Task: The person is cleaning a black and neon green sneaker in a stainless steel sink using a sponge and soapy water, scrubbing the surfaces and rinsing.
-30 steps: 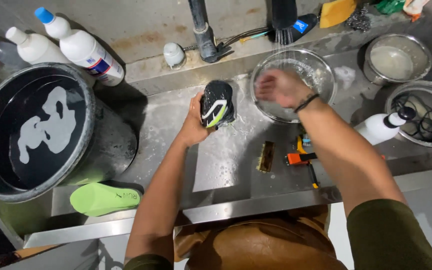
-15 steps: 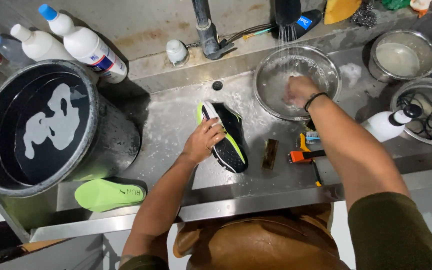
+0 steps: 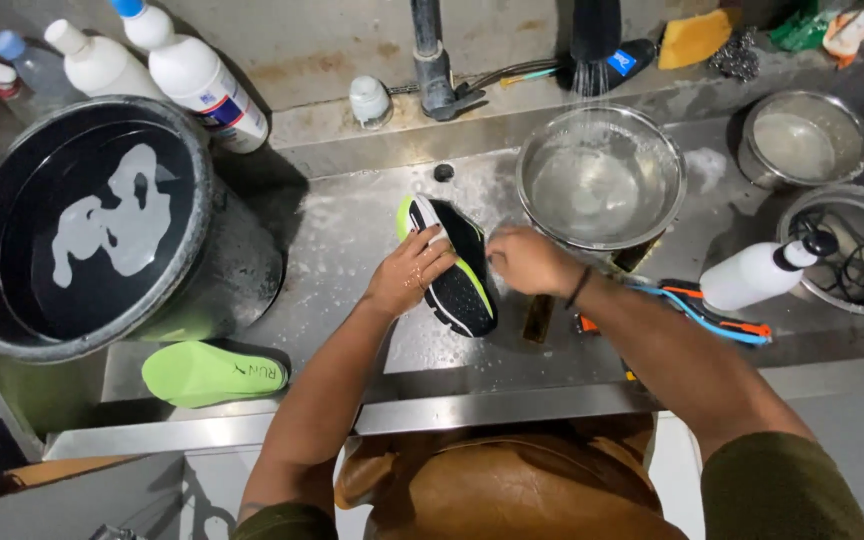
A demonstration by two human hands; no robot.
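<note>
A black running shoe (image 3: 457, 275) with neon green trim lies on its side on the wet steel sink counter (image 3: 342, 240). My left hand (image 3: 407, 272) presses down on its left side, fingers over the upper. At the shoe's right edge my right hand (image 3: 527, 260) is closed, touching the trim; whether it holds anything is hidden. A steel bowl (image 3: 600, 178) of water sits just behind my right hand, under a running shower head (image 3: 592, 30).
A big black bucket (image 3: 92, 225) of sudsy water stands at left, with a green insole (image 3: 214, 372) in front of it. White bottles (image 3: 197, 75) stand behind. At right are two steel bowls (image 3: 802, 140), a white bottle (image 3: 762, 272) and brushes (image 3: 697, 305).
The shoe went from raised in my left hand to lying on the counter. My right hand left the water bowl and came down to the shoe's right edge.
</note>
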